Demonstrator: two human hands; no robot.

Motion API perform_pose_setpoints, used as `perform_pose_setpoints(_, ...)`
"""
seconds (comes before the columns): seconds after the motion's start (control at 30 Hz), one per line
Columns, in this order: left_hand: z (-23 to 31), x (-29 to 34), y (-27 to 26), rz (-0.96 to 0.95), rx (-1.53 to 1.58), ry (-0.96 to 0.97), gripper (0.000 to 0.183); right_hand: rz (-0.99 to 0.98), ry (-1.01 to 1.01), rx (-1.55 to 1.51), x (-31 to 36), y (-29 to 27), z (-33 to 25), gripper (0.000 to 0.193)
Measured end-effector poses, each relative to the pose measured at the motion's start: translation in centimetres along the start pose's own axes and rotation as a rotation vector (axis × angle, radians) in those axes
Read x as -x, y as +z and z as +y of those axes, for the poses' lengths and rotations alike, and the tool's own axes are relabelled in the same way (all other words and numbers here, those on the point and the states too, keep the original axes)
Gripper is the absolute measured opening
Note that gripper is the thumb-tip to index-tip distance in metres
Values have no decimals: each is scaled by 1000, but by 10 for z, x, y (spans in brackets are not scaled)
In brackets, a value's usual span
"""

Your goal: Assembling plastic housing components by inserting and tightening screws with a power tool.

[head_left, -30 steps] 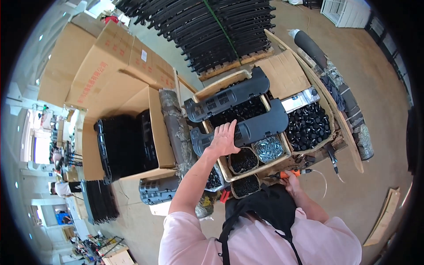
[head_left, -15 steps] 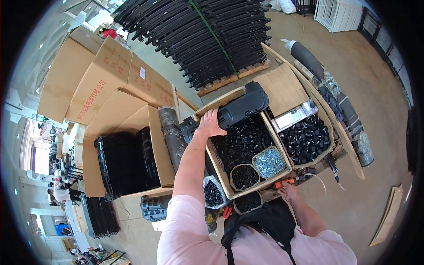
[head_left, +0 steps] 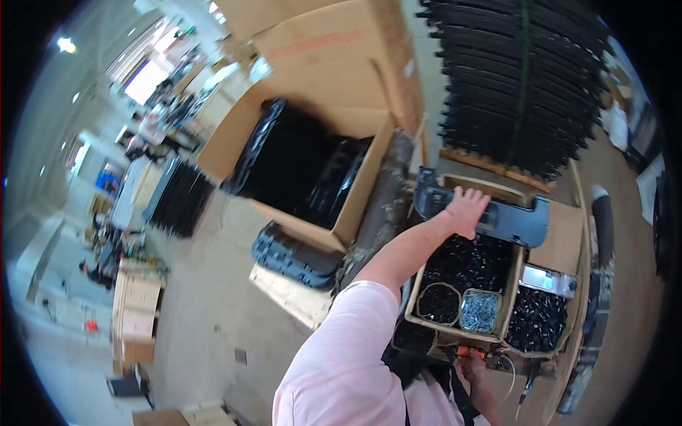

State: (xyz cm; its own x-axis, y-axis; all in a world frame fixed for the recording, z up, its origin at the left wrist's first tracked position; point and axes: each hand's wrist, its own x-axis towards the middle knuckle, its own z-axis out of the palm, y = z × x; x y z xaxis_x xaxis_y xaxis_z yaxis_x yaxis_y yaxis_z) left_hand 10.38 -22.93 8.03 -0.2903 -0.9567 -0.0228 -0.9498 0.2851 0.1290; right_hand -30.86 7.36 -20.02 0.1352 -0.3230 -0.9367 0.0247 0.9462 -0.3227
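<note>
A large open brown cardboard box is seen at the centre, packed with black moulded parts. Behind it, closed brown cartons are stacked, one marked with a faint reddish strip, another with a small white label on its side. To the right, a shallow open carton is divided into compartments of black and silvery hardware. No screens or signs are made out.

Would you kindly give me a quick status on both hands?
Left hand flat on grey plastic part over parts box. Right hand low, near orange tool; grip unclear.
</note>
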Motion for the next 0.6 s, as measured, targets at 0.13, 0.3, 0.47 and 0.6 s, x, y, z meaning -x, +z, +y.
perform_pose_setpoints(0.13,22,77,-50,177,77,-29,112,-86,94,225,4,-9,-28,52)
perform_pose_setpoints(0.3,21,224,-93,332,130,-132,112,-18,31,471,2,-2,-44,47)
perform_pose_setpoints(0.47,43,374,-97,279,176,-427,113,-17,-91,697,-37,-65,-34,15)
perform_pose_setpoints(0.6,68,450,-77,153,108,-608,116,-259,-184,1109,190,100,-151,18)
